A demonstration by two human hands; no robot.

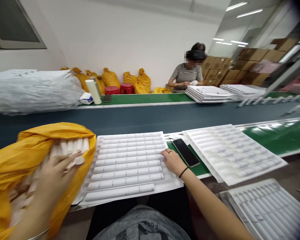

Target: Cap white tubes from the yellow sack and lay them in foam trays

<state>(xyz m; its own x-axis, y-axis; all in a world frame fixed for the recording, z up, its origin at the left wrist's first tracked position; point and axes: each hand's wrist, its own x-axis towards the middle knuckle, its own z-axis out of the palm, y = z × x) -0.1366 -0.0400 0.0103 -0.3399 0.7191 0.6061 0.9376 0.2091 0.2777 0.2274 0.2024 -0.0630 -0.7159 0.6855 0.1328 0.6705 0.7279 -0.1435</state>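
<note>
My left hand (53, 175) reaches into the mouth of a yellow sack (27, 143) full of white tubes (70, 148) and is blurred; whether its fingers grip a tube I cannot tell. A white moulded tray (130, 166) lies in front of me with white tubes laid in its grooves. On the tray's right edge rests my right hand (173, 161), fingers spread on the tube ends, a black band at the wrist. A black phone (185, 152) lies just right of that hand.
More ribbed white trays lie at right (232, 153) and lower right (270, 206). A dark conveyor belt (150, 118) runs across. Beyond it a person in a striped shirt (186, 78) works by stacked trays (207, 93). Yellow sacks, red stools and cartons line the back.
</note>
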